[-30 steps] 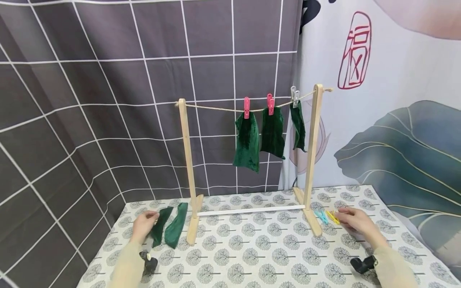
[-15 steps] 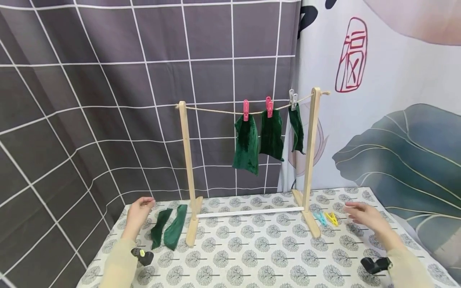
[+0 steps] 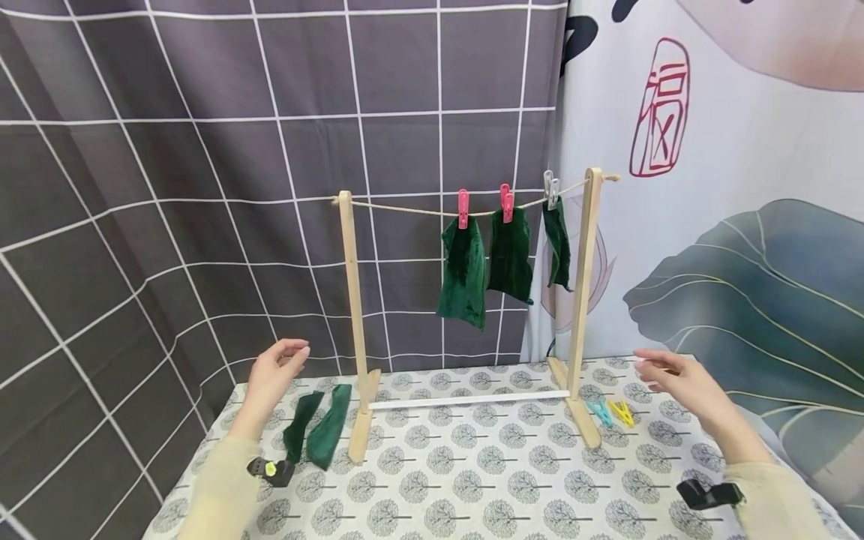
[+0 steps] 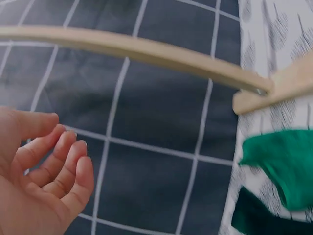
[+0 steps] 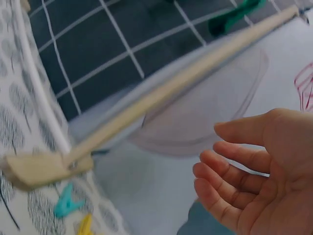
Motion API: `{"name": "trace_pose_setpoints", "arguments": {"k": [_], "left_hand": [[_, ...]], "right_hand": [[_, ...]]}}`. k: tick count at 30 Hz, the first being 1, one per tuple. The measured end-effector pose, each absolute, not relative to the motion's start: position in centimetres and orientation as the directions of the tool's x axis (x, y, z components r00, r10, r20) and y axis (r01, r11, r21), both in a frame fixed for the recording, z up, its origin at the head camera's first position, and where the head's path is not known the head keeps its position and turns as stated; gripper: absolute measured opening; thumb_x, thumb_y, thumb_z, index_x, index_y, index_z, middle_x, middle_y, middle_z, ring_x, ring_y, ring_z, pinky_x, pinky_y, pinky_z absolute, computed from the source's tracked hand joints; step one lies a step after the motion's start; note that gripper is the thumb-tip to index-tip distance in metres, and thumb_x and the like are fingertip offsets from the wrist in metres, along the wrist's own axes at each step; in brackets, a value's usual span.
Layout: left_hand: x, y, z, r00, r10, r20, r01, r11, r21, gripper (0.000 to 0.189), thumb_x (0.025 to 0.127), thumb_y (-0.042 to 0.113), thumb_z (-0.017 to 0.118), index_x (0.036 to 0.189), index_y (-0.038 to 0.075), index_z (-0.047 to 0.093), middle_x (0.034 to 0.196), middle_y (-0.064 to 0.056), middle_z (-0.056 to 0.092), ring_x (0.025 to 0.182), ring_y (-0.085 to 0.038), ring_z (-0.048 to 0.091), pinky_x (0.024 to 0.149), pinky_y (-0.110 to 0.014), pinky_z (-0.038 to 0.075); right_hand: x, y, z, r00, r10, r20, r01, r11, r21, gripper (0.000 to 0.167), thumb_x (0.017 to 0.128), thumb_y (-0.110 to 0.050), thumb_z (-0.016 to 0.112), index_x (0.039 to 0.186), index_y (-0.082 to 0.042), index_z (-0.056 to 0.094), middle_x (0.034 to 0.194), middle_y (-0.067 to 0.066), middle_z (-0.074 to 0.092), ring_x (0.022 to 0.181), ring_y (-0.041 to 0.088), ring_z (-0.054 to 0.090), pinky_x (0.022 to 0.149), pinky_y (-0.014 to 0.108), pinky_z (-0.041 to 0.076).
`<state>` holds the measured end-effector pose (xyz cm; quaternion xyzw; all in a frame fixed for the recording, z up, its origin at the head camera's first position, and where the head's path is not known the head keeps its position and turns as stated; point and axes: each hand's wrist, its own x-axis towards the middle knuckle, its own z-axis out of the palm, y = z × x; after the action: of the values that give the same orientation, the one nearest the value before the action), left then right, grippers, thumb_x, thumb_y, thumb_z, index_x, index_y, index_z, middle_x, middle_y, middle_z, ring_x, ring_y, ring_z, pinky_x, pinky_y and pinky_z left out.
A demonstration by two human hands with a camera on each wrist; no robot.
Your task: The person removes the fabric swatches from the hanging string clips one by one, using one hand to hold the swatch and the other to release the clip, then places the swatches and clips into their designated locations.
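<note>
My left hand [image 3: 273, 375] is raised above the table's left side with loosely bent fingers and nothing in it. Below it lie two dark green cloth pieces [image 3: 328, 431]. On the right, my right hand [image 3: 685, 382] hovers over the table, fingers relaxed and holding nothing. A blue clothespin [image 3: 600, 412] and a yellow clothespin [image 3: 622, 413] lie to its left. Three green cloths hang on the string [image 3: 398, 208]: one from a pink clothespin [image 3: 463, 209], one from two pink clothespins [image 3: 508, 204], and the narrow one [image 3: 556, 247] from white clothespins [image 3: 552, 190].
The string is tied between the left wooden post [image 3: 352, 292] and the right wooden post [image 3: 583, 292], each on a flat foot. A white bar [image 3: 469, 400] joins them low down. A tree-patterned cloth covers the table [image 3: 439, 480]. Dark grid curtain [image 3: 223, 172] stands behind.
Both hands have risen off the table. The left has left the green cloth pieces, and the right has left the yellow clothespin; those things stay where they lay.
</note>
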<state>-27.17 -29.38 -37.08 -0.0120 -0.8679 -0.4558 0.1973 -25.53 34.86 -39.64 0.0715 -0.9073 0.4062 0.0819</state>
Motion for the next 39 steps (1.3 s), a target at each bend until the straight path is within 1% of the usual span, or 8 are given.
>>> {"name": "trace_pose_setpoints", "arguments": {"k": [3, 8, 16, 22, 24, 30, 37, 39], "left_hand": [[-26.9, -28.1, -36.4, -0.925, -0.122, 0.359, 0.240, 0.545, 0.803, 0.033, 0.103, 0.023, 0.061, 0.125, -0.001, 0.063, 0.118, -0.022, 0.067, 0.089, -0.009, 0.068, 0.078, -0.017, 0.052], [-26.6, -26.1, -35.5, -0.920, -0.072, 0.385, 0.293, 0.524, 0.800, 0.031, 0.102, 0.020, 0.062, 0.124, -0.003, 0.063, 0.114, -0.022, 0.068, 0.092, -0.025, 0.070, 0.078, -0.018, 0.053], [-26.5, -23.3, -34.5, -0.913, -0.010, 0.409, 0.350, 0.494, 0.796, 0.027, 0.100, 0.015, 0.065, 0.122, -0.001, 0.065, 0.109, -0.019, 0.069, 0.089, -0.023, 0.070, 0.079, -0.021, 0.054], [-26.4, -21.4, -33.2, -0.898, 0.037, 0.438, 0.405, 0.456, 0.793, 0.024, 0.100, 0.011, 0.064, 0.120, -0.003, 0.066, 0.107, -0.021, 0.068, 0.092, -0.030, 0.069, 0.079, -0.022, 0.054], [-26.6, -20.9, -32.7, -0.892, 0.054, 0.449, 0.422, 0.453, 0.785, 0.024, 0.100, 0.012, 0.064, 0.120, -0.002, 0.066, 0.108, -0.019, 0.069, 0.093, -0.031, 0.069, 0.080, -0.024, 0.054], [-27.4, -19.2, -30.9, -0.868, 0.111, 0.484, 0.482, 0.428, 0.765, 0.026, 0.099, 0.016, 0.066, 0.121, 0.002, 0.067, 0.107, -0.015, 0.070, 0.096, -0.036, 0.070, 0.084, -0.029, 0.055], [-27.7, -17.2, -28.8, -0.840, 0.155, 0.520, 0.537, 0.373, 0.756, 0.024, 0.098, 0.015, 0.068, 0.120, 0.005, 0.068, 0.107, -0.013, 0.070, 0.097, -0.032, 0.070, 0.084, -0.026, 0.054], [-27.8, -16.5, -28.3, -0.835, 0.166, 0.524, 0.545, 0.373, 0.751, 0.024, 0.098, 0.016, 0.068, 0.120, 0.006, 0.068, 0.107, -0.011, 0.071, 0.097, -0.030, 0.070, 0.083, -0.029, 0.054]], "right_hand": [[-25.2, 33.6, -38.8, -0.967, -0.063, 0.248, -0.228, 0.650, -0.725, 0.053, 0.104, -0.031, 0.057, 0.141, 0.006, 0.050, 0.122, 0.029, 0.064, 0.088, 0.003, 0.066, 0.079, 0.035, 0.056], [-24.6, 31.4, -37.5, -0.949, -0.076, 0.305, -0.282, 0.634, -0.720, 0.049, 0.103, -0.029, 0.060, 0.141, 0.002, 0.053, 0.121, 0.025, 0.066, 0.086, -0.004, 0.063, 0.076, 0.021, 0.051], [-24.4, 28.1, -35.4, -0.922, -0.146, 0.358, -0.374, 0.572, -0.730, 0.044, 0.103, -0.023, 0.060, 0.140, 0.000, 0.055, 0.114, 0.013, 0.067, 0.090, -0.002, 0.064, 0.079, 0.020, 0.051], [-24.6, 26.4, -33.4, -0.914, -0.164, 0.370, -0.398, 0.535, -0.745, 0.044, 0.104, -0.029, 0.058, 0.140, -0.003, 0.056, 0.121, 0.017, 0.068, 0.097, 0.000, 0.065, 0.083, 0.017, 0.049], [-24.7, 25.7, -32.3, -0.905, -0.170, 0.390, -0.418, 0.526, -0.741, 0.043, 0.105, -0.030, 0.057, 0.139, -0.004, 0.057, 0.122, 0.018, 0.069, 0.098, 0.004, 0.067, 0.085, 0.021, 0.050], [-24.9, 23.3, -28.4, -0.883, -0.172, 0.436, -0.460, 0.497, -0.736, 0.045, 0.103, -0.037, 0.058, 0.138, -0.008, 0.060, 0.127, 0.013, 0.068, 0.104, 0.001, 0.064, 0.103, 0.053, 0.043], [-25.9, 20.6, -24.9, -0.844, -0.183, 0.504, -0.528, 0.453, -0.719, 0.044, 0.103, -0.037, 0.059, 0.135, -0.008, 0.062, 0.130, 0.011, 0.066, 0.107, 0.001, 0.064, 0.090, 0.016, 0.049], [-26.3, 19.9, -24.1, -0.823, -0.190, 0.535, -0.559, 0.430, -0.708, 0.042, 0.103, -0.033, 0.060, 0.135, -0.005, 0.062, 0.130, 0.013, 0.066, 0.104, 0.003, 0.065, 0.087, 0.015, 0.049]]}}
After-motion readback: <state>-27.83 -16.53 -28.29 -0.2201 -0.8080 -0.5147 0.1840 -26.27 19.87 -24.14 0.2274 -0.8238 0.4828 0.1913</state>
